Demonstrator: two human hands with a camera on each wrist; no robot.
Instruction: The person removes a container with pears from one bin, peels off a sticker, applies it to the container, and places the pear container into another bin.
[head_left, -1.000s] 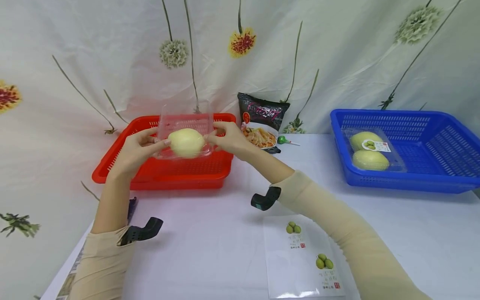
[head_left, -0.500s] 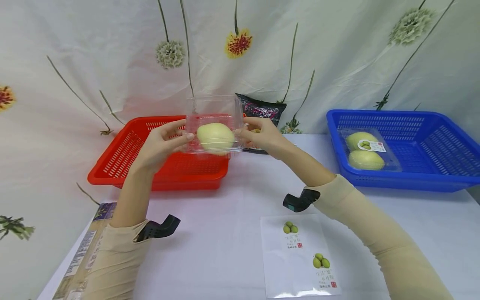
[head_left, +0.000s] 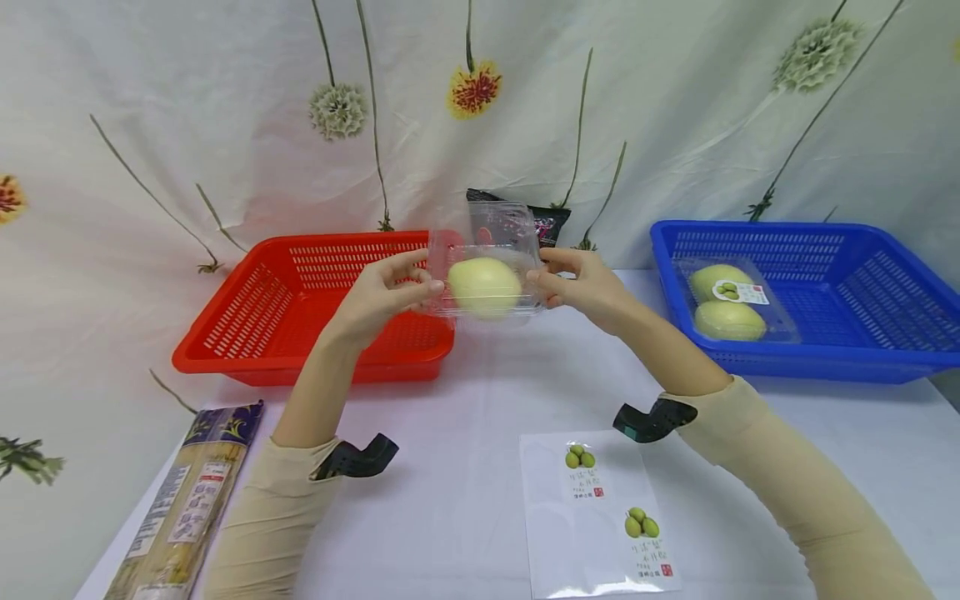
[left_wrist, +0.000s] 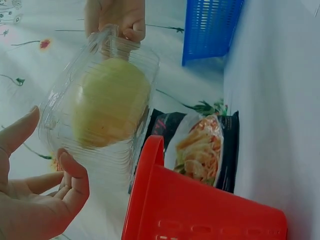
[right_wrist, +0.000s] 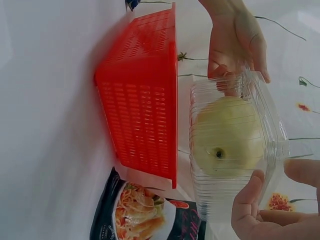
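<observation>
A clear plastic clamshell box (head_left: 447, 229) hangs in the air in the head view, its lid raised at the back. Inside lies a pale yellow-green round fruit (head_left: 483, 287); the right wrist view shows a dark spot on the fruit (right_wrist: 227, 135). My left hand (head_left: 382, 296) grips the box's left end between thumb and fingers. At the opposite end my right hand (head_left: 585, 287) pinches the rim the same way. From the left wrist view, the ribbed wall of the box (left_wrist: 110, 160) faces down toward the table side.
A red basket (head_left: 330, 367) stands behind my left hand. To the right, a blue basket (head_left: 817, 358) holds a closed clear box with two similar fruits (head_left: 729, 321). A black noodle packet (head_left: 551, 221) leans at the back. A sticker sheet (head_left: 592, 533) and a long noodle pack (head_left: 187, 500) lie nearer.
Both hands have carried the clear box with the fruit rightward, from over the red basket to in front of the black noodle packet. The long noodle pack at left has come into fuller view.
</observation>
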